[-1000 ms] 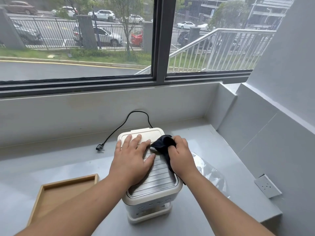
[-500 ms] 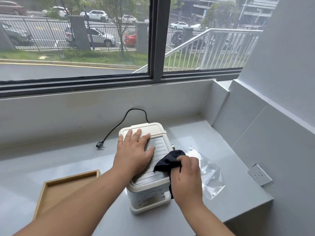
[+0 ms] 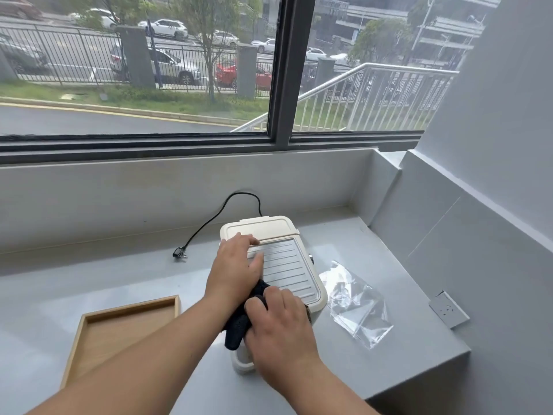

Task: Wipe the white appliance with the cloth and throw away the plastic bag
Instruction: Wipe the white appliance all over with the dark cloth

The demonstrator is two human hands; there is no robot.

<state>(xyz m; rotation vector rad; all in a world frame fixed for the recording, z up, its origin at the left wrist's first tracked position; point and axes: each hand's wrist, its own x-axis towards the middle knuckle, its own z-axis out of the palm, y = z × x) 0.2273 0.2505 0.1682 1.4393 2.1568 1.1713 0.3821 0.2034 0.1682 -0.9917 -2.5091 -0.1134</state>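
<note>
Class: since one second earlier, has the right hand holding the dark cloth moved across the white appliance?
Yes. The right hand moved from the appliance's far lid toward its near edge.

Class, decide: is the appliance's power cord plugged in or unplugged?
Unplugged. The black power cord ends in a plug lying loose on the grey counter, away from the wall socket.

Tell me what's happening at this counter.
A person is wiping a white ribbed-top appliance on a grey counter. The left hand lies flat on its top, while the right hand presses a dark cloth against its near edge. A clear plastic bag lies untouched to the right.
</note>
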